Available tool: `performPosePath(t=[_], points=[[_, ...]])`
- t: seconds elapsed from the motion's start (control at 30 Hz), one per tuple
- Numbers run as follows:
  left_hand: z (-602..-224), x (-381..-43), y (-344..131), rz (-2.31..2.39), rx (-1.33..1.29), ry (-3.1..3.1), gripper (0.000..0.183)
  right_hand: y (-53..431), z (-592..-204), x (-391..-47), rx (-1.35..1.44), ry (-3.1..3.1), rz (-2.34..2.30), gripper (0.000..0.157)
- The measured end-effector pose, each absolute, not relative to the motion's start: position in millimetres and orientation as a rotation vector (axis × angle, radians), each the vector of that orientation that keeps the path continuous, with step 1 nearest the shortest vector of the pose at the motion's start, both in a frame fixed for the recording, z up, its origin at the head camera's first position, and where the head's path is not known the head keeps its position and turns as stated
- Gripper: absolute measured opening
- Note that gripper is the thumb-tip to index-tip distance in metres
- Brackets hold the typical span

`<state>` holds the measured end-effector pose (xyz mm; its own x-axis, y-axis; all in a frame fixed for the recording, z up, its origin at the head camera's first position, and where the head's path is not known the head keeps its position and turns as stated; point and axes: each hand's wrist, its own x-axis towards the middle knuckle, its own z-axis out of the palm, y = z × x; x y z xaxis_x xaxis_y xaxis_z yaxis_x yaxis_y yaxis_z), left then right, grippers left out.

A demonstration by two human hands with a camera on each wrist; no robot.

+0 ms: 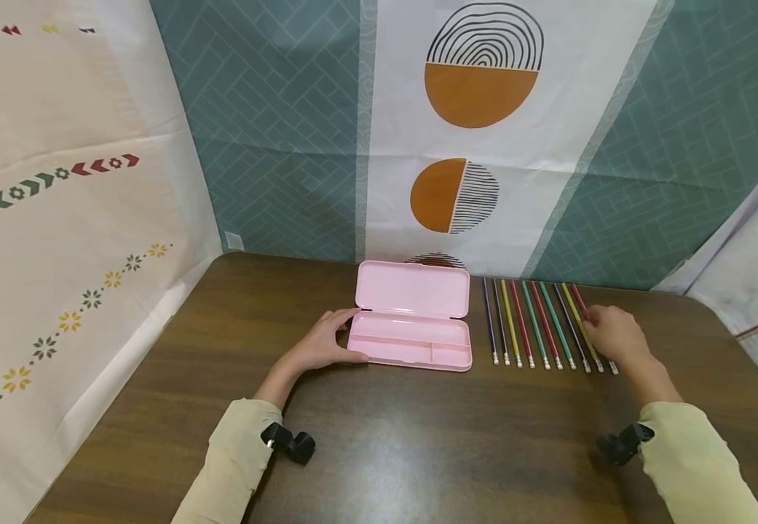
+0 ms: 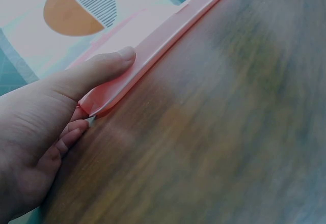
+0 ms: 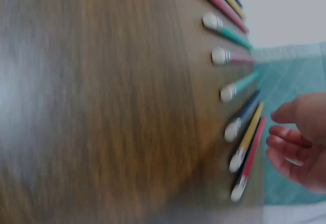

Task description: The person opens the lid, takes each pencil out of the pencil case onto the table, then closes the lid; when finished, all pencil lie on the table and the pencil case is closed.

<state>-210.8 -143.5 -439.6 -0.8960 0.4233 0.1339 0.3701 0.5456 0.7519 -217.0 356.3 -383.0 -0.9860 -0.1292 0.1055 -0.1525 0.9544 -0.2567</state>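
A pink pencil case point(image 1: 389, 350) lies with its lid point(image 1: 413, 287) raised at the back; its tray has divided compartments and holds nothing. My left hand point(image 1: 320, 343) grips the case's left end, the thumb point(image 2: 104, 68) on the front wall and the other fingers at the side, partly hidden. To the right, several pencils lie in a row, white erasers toward me. Over the rightmost red pencil point(image 1: 578, 297) hovers my right hand point(image 1: 617, 333), covering its middle in the head view. The right wrist view shows that thumb and fingers point(image 3: 288, 150) apart, holding nothing.
The brown wooden table point(image 1: 405, 451) extends in front of both hands. Patterned cloth point(image 1: 274, 145) hangs along its back edge, behind the case and the pencils. White cloth point(image 1: 90, 240) drapes along the left side. Both wrists wear black cameras.
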Motion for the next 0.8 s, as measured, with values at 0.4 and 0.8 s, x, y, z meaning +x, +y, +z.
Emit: performPosePath(t=[0.4, 0.8], points=[[-441, -210, -146, 1.295, 0.698, 2.707, 0.089, 260, -369, -246, 0.504, -2.948, 0.622, 0.026], [-439, -211, -143, 1.272, 0.628, 2.717, 0.091, 196, -370, -276, 0.471, -2.967, 0.969, 0.041]])
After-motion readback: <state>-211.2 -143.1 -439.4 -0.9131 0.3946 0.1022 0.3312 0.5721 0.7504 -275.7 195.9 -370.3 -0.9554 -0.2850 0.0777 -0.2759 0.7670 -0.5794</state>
